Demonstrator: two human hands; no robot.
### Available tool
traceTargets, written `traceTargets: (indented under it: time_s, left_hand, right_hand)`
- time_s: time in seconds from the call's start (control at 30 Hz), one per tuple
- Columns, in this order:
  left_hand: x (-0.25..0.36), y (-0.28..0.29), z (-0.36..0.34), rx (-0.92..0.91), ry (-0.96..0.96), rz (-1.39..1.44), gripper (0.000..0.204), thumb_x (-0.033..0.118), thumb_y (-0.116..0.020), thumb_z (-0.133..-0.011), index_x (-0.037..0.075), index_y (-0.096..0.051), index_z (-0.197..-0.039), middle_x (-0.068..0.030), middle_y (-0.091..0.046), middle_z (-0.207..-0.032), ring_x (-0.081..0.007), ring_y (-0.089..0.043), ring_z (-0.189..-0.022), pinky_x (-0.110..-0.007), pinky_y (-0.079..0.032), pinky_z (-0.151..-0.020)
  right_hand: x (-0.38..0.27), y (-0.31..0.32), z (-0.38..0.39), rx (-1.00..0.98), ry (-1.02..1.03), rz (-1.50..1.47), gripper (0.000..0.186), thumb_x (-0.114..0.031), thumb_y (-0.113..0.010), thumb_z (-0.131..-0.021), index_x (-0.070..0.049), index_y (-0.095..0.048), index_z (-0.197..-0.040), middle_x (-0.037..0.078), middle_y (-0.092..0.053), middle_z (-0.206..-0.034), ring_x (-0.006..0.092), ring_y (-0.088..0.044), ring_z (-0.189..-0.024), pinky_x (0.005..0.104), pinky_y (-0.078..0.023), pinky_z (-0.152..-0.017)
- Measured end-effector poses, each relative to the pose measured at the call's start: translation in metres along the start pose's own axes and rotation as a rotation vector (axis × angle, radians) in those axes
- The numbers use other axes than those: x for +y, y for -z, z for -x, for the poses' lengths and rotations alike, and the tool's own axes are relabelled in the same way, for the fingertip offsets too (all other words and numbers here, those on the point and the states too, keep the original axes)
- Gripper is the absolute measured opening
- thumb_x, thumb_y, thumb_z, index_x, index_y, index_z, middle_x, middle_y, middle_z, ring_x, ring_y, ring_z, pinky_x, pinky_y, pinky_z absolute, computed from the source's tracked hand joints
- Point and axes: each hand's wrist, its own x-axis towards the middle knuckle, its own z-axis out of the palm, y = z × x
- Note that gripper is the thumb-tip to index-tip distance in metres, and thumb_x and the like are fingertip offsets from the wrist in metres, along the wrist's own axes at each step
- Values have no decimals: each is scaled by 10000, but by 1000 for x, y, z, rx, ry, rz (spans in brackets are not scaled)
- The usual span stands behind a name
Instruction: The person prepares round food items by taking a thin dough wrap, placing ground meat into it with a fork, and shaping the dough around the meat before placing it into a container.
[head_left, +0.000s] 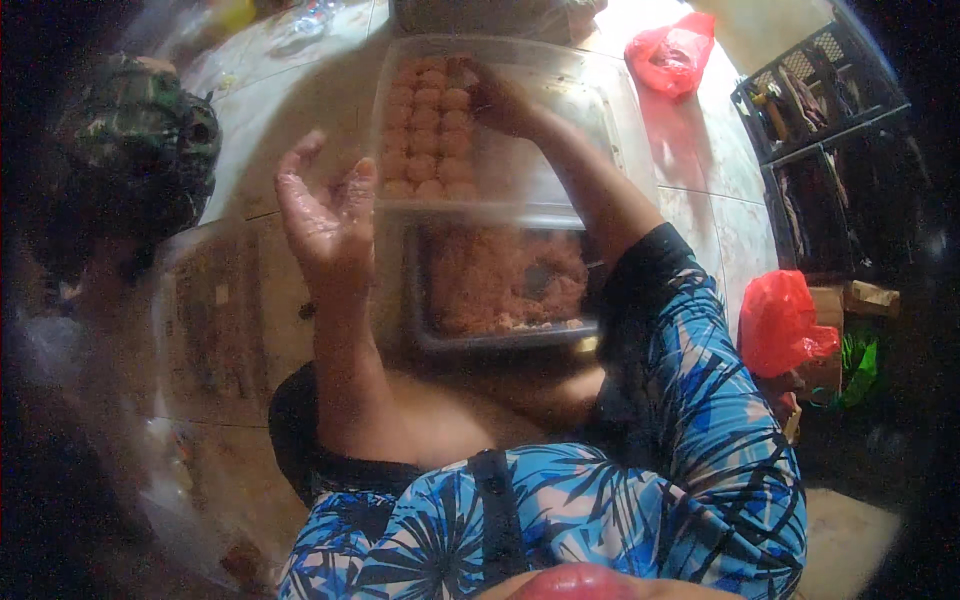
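My left hand (327, 215) is raised to the left of the trays, palm up and wet-looking, with its fingers apart and nothing in them. At the far end of a pale, clear plastic tray (612, 110), my right hand (497, 102) reaches down, its fingers closed together beside the rows of balls. Whatever those fingers hold is hidden. Several round orange-brown balls (426, 118) sit in tight rows along the tray's left side. Nearer to me is a dark-rimmed tray (480, 342) with a loose, crumbly orange-brown mixture (480, 270), hollowed on its right side.
Red plastic bags (672, 58) lie on the tiled floor at the far right and beside my right arm. A dark rack (825, 130) stands along the right. On the left is a dark camouflage-patterned bundle (140, 150). Something green (858, 365) lies near a cardboard box (825, 300).
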Motion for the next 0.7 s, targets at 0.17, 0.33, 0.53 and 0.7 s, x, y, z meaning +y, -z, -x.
traceTargets:
  time_s: [0.17,0.33,0.53,0.7]
  left_hand:
    - [-5,-6,9,-254,113,-186,140,9,-658,-803,32,-560,-900,-101,-540,-1158,-168,-538,-1017,-287,-418,-901]
    - [-23,-31,35,-590,-162,-317,113,21,-648,-781,17,-608,-887,-106,-591,-1030,-172,-576,-923,-271,-458,-814]
    - [-46,-80,91,-1055,141,-349,431,-100,-501,-745,45,-554,-1147,-106,-653,-1023,-174,-626,-929,-294,-477,-833]
    - [-53,-71,90,-1121,105,-481,514,-113,-519,-696,29,-514,-1190,-141,-601,-1141,-190,-571,-1061,-316,-417,-941]
  right_hand:
    - [-43,49,64,83,-24,102,575,7,-592,-819,-112,-377,-1340,124,-569,-1068,127,-577,-777,268,-507,-650]
    - [-42,125,191,593,241,478,263,-137,-703,-791,-58,-619,-1027,35,-638,-946,82,-590,-741,239,-496,-643]
    - [66,131,376,780,-617,276,249,-256,-700,-781,-82,-691,-959,74,-694,-876,169,-659,-800,291,-513,-711]
    - [59,115,338,677,-466,-27,426,-253,-680,-799,-65,-561,-1163,129,-682,-919,179,-660,-823,299,-515,-737]
